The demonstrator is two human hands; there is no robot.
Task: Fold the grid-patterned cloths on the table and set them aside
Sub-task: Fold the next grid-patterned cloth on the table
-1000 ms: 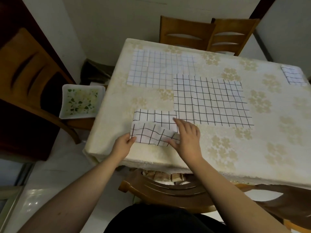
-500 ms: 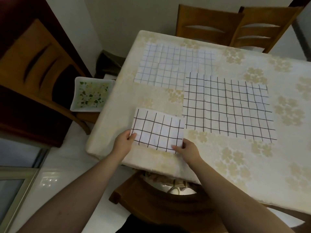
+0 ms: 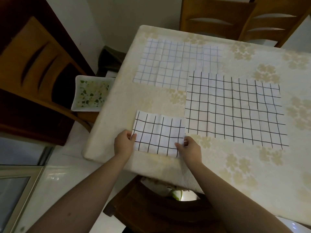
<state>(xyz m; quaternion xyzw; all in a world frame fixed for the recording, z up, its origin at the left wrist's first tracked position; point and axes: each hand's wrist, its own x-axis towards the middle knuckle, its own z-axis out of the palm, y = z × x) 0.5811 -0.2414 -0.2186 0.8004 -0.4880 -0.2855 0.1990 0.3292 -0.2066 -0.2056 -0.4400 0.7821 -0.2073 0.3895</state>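
Cream tablecloth [image 3: 235, 165] with pale flower prints covers the table, and three grid-patterned cloths lie on it. Nearest the person is the folded cloth [image 3: 159, 133], a small rectangle with bold black lines, sitting close to the table's near-left corner. Both hands hold its near edge: the left hand [image 3: 123, 144] pinches the near-left corner between thumb and fingers, and the right hand [image 3: 191, 149] pinches the near-right corner the same way, thumb lying on top of the fabric. Just to the right of it, its corner almost meeting the folded piece, the large black-grid cloth [image 3: 235, 108] lies spread flat. Beyond that, toward the far-left part of the table, the faint-grid cloth [image 3: 176, 64] lies spread flat as well, its near-right corner touching or slightly overlapping the large one; which, I cannot tell. Four wooden chairs show around the table: two at the far side [image 3: 210, 15], [image 3: 272, 19], one at the left [image 3: 38, 68], and one tucked under the near edge [image 3: 151, 207]. One white square dish [image 3: 91, 93] with a green speckled pattern rests on the left chair's seat.
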